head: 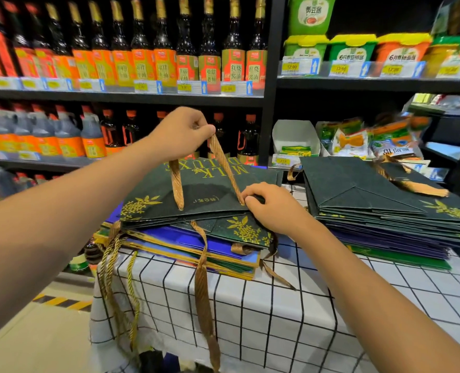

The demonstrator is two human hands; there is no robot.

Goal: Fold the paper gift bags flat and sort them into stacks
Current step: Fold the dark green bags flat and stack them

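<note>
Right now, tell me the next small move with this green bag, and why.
Probably lift it across to the right stack. The left hand pinches the gold handle of the top green bag, which already looks flat; the right hand grips its edge. The right stack's upper bags are matching green.

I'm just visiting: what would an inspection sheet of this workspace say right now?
Surface: table under a white cloth with a black grid.
Job's things: dark green gift bag atop the left stack of blue and green bags; right stack of flat dark bags.
Clutter: loose gold handles hang over the table edge.
Hands: left hand pinches the bag's ribbon handle; right hand grips the bag's edge.
Cables: nothing seen.
Surroundings: shop shelves of sauce bottles and green packets.
</note>
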